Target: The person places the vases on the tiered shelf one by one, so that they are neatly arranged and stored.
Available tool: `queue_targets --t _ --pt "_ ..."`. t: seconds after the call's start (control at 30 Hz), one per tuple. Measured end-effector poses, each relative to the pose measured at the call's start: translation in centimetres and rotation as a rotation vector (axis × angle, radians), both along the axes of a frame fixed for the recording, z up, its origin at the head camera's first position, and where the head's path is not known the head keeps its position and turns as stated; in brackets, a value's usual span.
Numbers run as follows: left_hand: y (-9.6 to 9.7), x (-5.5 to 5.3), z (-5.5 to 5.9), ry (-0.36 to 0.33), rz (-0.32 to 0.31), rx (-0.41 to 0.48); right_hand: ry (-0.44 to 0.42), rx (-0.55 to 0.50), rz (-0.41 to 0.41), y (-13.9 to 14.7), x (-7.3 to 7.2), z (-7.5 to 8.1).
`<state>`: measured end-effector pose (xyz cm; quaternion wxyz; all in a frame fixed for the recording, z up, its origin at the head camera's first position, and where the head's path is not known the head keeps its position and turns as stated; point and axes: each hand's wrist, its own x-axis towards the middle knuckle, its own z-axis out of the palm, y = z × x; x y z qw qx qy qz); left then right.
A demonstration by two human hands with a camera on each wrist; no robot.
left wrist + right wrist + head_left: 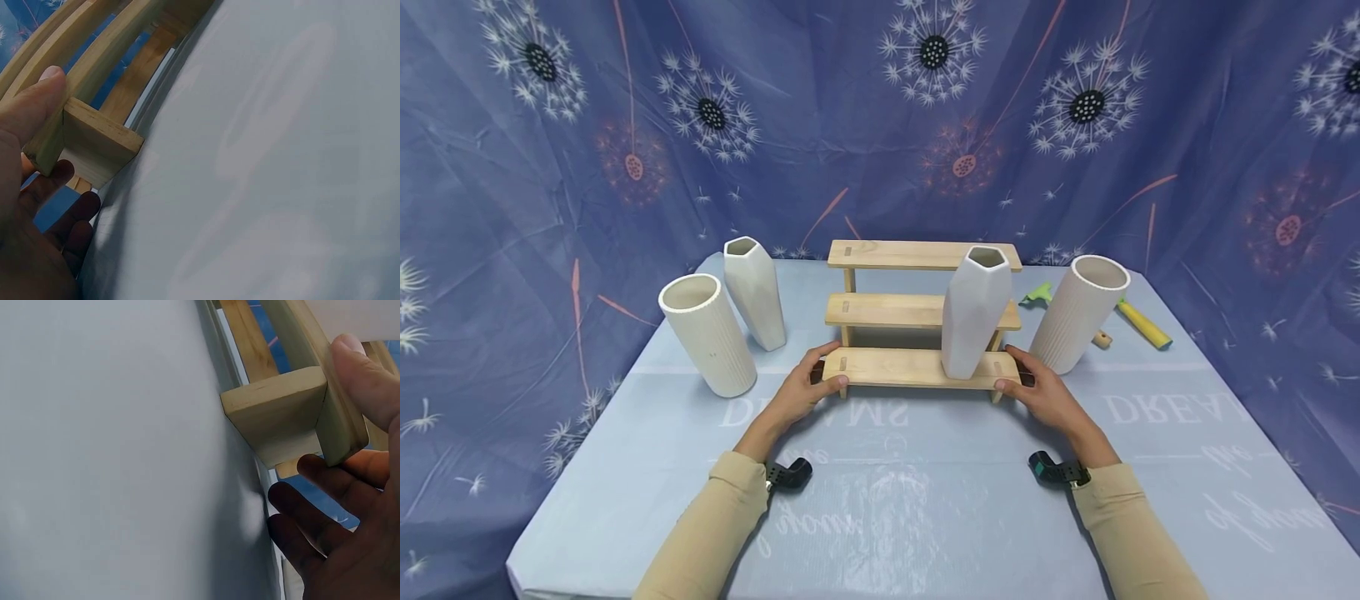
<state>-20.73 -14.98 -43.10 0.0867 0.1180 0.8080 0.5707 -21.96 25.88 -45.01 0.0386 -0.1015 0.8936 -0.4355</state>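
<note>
Two sleeves, two hands gripping one stand

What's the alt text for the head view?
A person's left grip and right grip hold both ends of the bottom shelf of a three-tier wooden stand; a white faceted vase stands on it. Two more white vases are at left, one at right.

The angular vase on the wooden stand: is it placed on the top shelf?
No, the angular vase stands on the lowest shelf, near the end that the right hand holds.
</note>
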Motion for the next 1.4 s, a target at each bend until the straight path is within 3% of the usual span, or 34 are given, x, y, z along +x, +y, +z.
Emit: queue_targets --t 0.67,0.87,1.13,1.4 --pt "-0.1 0.0 0.2 -0.008 0.001 0.015 -0.024 -0.036 0.005 -0.4 0.1 -0.1" --pt "0.0 0.0 0.5 -0.022 -0.006 -0.014 -0.027 -0.023 -0.005 -0.3 0.4 0.0" --pt "0.1 0.3 1.1 0.016 -0.013 -0.068 -0.033 -0.024 -0.002 -0.4 0.4 0.1" --pt "-0.6 -1.0 -1.7 0.055 0.008 -0.085 -0.032 -0.026 -0.009 -0.2 0.4 -0.2"
